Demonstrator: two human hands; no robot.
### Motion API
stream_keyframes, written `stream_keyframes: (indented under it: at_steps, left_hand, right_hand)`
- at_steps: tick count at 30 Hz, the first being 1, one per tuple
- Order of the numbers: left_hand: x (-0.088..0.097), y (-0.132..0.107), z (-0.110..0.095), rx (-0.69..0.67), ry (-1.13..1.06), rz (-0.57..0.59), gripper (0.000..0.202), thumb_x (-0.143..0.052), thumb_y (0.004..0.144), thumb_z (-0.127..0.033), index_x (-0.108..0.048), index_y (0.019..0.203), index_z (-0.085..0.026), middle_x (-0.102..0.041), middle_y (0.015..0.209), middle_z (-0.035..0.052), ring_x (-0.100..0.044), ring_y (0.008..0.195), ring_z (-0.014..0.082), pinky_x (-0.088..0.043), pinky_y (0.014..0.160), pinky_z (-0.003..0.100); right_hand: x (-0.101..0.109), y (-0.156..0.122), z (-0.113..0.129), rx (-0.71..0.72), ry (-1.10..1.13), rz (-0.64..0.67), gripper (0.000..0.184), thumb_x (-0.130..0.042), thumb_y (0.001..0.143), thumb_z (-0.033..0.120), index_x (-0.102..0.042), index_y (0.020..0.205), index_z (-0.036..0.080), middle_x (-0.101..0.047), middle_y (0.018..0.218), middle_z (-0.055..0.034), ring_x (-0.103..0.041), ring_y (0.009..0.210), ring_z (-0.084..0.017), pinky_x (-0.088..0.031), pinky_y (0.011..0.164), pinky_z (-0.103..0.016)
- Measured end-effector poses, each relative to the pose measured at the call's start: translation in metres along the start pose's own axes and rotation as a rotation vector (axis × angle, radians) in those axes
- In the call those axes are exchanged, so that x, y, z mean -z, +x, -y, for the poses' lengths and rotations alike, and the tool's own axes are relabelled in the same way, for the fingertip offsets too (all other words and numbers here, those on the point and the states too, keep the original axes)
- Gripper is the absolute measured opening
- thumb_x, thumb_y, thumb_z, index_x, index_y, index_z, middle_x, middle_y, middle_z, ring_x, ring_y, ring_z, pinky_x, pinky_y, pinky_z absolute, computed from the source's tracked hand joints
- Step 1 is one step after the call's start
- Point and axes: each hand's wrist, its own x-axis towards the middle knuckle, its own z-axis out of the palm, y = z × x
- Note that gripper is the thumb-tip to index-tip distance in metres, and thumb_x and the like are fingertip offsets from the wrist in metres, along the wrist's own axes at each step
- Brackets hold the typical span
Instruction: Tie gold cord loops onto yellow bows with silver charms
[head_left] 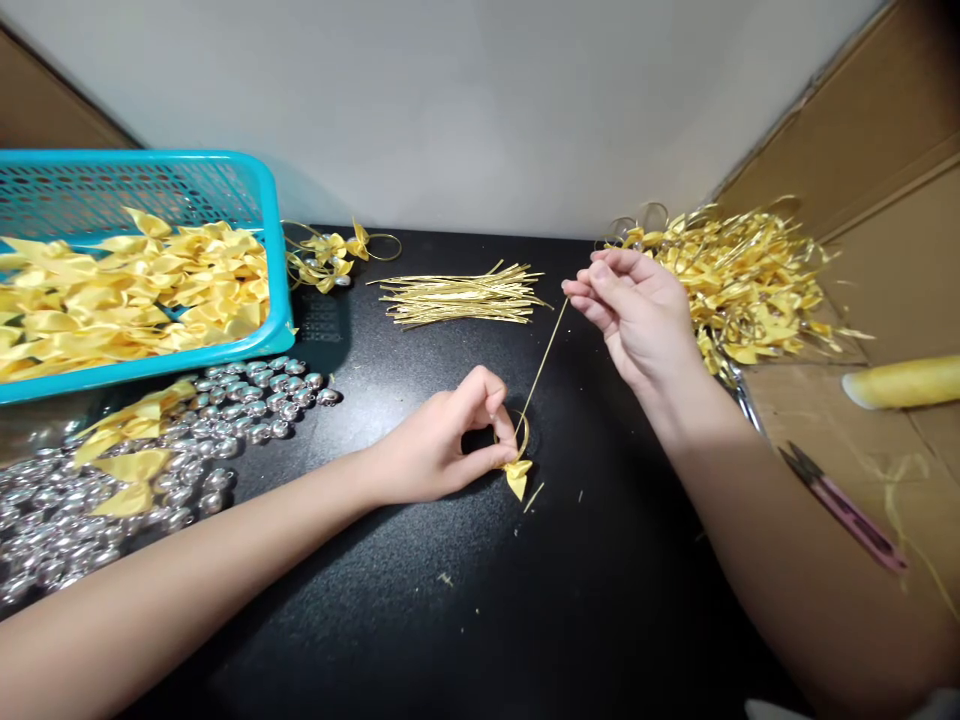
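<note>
My left hand (457, 435) pinches a yellow satin bow (517, 478) over the black tabletop, at the base of a small gold loop (525, 433). From that pinch a thin gold cord (544, 368) runs straight up to the right. Its upper end is held between the thumb and fingers of my right hand (637, 310). The cord looks taut. Fingertips hide the spot where bow, loop and cord meet. Just behind lies a bundle of cut gold cords (461, 297).
At left, a turquoise basket (279, 270) holds yellow bows, with silver beads (247, 400) heaped before it. Finished-looking bow loops (330, 258) lie beside it. A large pile of similar pieces (750, 280), pink thread snips (847, 510) and a yellow spool (904, 383) are at right.
</note>
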Motion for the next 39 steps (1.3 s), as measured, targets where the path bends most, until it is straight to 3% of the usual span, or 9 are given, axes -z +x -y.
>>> stream_keyframes:
  at_steps: [4, 11, 15, 20, 24, 28, 32, 35, 39]
  left_hand:
    - [0.002, 0.0, -0.001, -0.003, 0.024, -0.04, 0.03, -0.061, 0.089, -0.02, -0.031, 0.089, -0.024, -0.071, 0.08, 0.0024, -0.065, 0.066, 0.0127, -0.05, 0.062, 0.024]
    - [0.007, 0.005, -0.005, -0.114, 0.279, -0.039, 0.01, -0.064, 0.089, -0.017, -0.059, 0.079, -0.017, -0.07, 0.075, 0.0007, -0.061, 0.068, 0.0102, -0.046, 0.067, 0.022]
    - [0.009, 0.008, -0.004, -0.165, 0.295, 0.003, 0.012, -0.061, 0.09, -0.015, -0.068, 0.08, -0.018, -0.073, 0.075, -0.0003, -0.061, 0.068, 0.0108, -0.046, 0.067, 0.023]
    - [0.011, 0.01, 0.003, -0.249, 0.276, 0.03, 0.013, -0.063, 0.089, -0.017, -0.074, 0.092, -0.022, -0.076, 0.08, -0.0011, -0.065, 0.071, 0.0116, -0.048, 0.071, 0.024]
    - [0.011, 0.01, 0.006, -0.251, 0.283, 0.038, 0.014, -0.064, 0.089, -0.02, -0.076, 0.095, -0.024, -0.078, 0.085, -0.0003, -0.067, 0.074, 0.013, -0.049, 0.071, 0.025]
    - [0.01, 0.01, 0.008, -0.222, 0.3, 0.036, 0.015, -0.065, 0.088, -0.023, -0.077, 0.096, -0.024, -0.079, 0.087, 0.0009, -0.069, 0.076, 0.0142, -0.051, 0.073, 0.026]
    - [0.008, 0.011, 0.008, -0.195, 0.297, 0.025, 0.016, -0.066, 0.086, -0.026, -0.077, 0.098, -0.022, -0.079, 0.091, 0.0028, -0.069, 0.081, 0.0156, -0.052, 0.075, 0.026]
    - [0.008, 0.01, 0.006, -0.158, 0.291, 0.016, 0.019, -0.068, 0.085, -0.027, -0.076, 0.102, -0.021, -0.079, 0.092, 0.0038, -0.069, 0.081, 0.0159, -0.053, 0.075, 0.026]
    - [0.008, 0.009, 0.002, -0.138, 0.297, -0.001, 0.02, -0.069, 0.082, -0.025, -0.075, 0.1, -0.019, -0.079, 0.091, 0.0038, -0.07, 0.081, 0.0155, -0.053, 0.077, 0.027]
  right_hand:
    - [0.0, -0.001, 0.004, -0.001, 0.018, 0.014, 0.013, -0.073, 0.079, 0.024, -0.061, 0.082, 0.022, -0.068, 0.073, 0.0075, -0.072, 0.072, -0.007, -0.059, 0.067, -0.016]
    - [0.0, -0.002, 0.0, -0.039, -0.036, 0.06, 0.011, -0.071, 0.081, 0.024, -0.061, 0.085, 0.02, -0.07, 0.077, 0.004, -0.073, 0.075, -0.009, -0.06, 0.071, -0.02]
    - [-0.01, -0.008, -0.012, -0.192, -0.347, 0.109, 0.005, -0.067, 0.079, 0.014, -0.063, 0.082, 0.016, -0.068, 0.067, 0.0017, -0.07, 0.063, -0.011, -0.057, 0.06, -0.022]
    - [-0.012, -0.017, 0.0, -0.039, -0.679, 0.11, 0.016, -0.07, 0.076, 0.015, -0.069, 0.092, 0.016, -0.072, 0.093, -0.0041, -0.058, 0.056, -0.008, -0.054, 0.066, -0.027]
    - [0.031, -0.05, 0.047, 0.228, -1.011, 0.096, 0.02, -0.067, 0.079, 0.022, -0.07, 0.098, 0.017, -0.071, 0.091, -0.0033, -0.053, 0.057, -0.01, -0.05, 0.066, -0.028]
    - [0.115, -0.108, 0.085, -0.043, -1.436, -0.038, 0.019, -0.065, 0.077, 0.034, -0.071, 0.083, 0.017, -0.067, 0.069, -0.0037, -0.059, 0.061, -0.018, -0.047, 0.063, -0.031]
    - [0.184, -0.154, 0.084, -0.257, -1.711, -0.062, 0.034, -0.064, 0.074, 0.049, -0.072, 0.084, 0.018, -0.07, 0.081, -0.0094, -0.064, 0.077, -0.026, -0.048, 0.07, -0.037]
    - [0.202, -0.17, 0.072, -0.3, -1.734, -0.091, 0.038, -0.058, 0.079, 0.054, -0.07, 0.09, 0.02, -0.071, 0.09, -0.0096, -0.065, 0.076, -0.025, -0.049, 0.066, -0.036]
    - [0.201, -0.173, 0.062, -0.237, -1.755, -0.04, 0.041, -0.049, 0.086, 0.057, -0.065, 0.082, 0.02, -0.068, 0.082, -0.0098, -0.064, 0.071, -0.025, -0.048, 0.064, -0.036]
